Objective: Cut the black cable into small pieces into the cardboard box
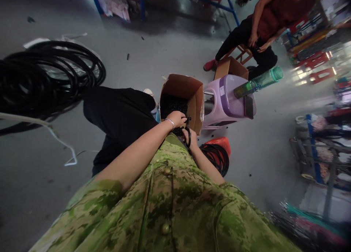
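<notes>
Over an open cardboard box (pixel 196 109) in my lap, both hands work close together. My left hand (pixel 176 119), a bracelet at its wrist, pinches a small black piece (pixel 188 118) whose exact kind is too small to make out. My right hand (pixel 193 139) is closed on black-handled scissors (pixel 188 136), their blades pointing toward that piece. Inside the box lies a heap of small black pieces (pixel 173 103). The tips of my left fingers are partly hidden.
To the right, a lilac plastic stool (pixel 229 106) bears a green bottle (pixel 260 82) and a dark phone (pixel 249 107). Coils of black hose (pixel 79 56) lie at left; a smaller coil (pixel 219 159) lies by a red bag (pixel 223 144). A seated co-worker (pixel 263 44) handles something dark.
</notes>
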Demonstrator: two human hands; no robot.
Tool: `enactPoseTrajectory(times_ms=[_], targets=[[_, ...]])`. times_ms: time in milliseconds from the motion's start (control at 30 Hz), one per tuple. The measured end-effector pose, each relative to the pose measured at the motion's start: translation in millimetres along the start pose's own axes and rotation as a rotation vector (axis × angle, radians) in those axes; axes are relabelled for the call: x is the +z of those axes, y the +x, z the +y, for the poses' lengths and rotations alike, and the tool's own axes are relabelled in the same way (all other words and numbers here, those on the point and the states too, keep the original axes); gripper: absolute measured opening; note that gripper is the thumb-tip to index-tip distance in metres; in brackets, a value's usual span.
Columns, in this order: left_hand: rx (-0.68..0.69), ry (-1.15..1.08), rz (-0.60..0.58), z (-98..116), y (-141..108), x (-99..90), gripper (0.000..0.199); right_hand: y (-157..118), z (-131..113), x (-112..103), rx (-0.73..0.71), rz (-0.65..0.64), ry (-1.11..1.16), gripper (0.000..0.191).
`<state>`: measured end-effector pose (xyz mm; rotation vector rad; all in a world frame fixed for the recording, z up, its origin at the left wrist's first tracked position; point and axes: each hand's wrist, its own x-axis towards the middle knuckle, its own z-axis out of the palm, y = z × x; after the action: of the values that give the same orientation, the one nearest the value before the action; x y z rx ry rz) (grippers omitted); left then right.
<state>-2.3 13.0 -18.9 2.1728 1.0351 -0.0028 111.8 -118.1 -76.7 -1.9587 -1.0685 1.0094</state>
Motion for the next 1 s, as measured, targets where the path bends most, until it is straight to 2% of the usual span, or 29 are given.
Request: enactPoseTrajectory(times_ms=[100,333,1000], targets=[[0.01,-0.001,0.007,0.4,-0.3,-0.2,0.036,-0.1,3.8,2.8,-0.034,0.042,-0.056,0.04],[0.035,-0.021,0.029,-1.4,0.3,2.4,0.035,3.8,13.3,4.9,-0.015,0.076,-0.071,0.036],[-0.013,-0.05,0.043,-2.5,1.6,3.4,0.034,6.5,20.0,7.3,-0.004,0.076,-0.075,0.037]])
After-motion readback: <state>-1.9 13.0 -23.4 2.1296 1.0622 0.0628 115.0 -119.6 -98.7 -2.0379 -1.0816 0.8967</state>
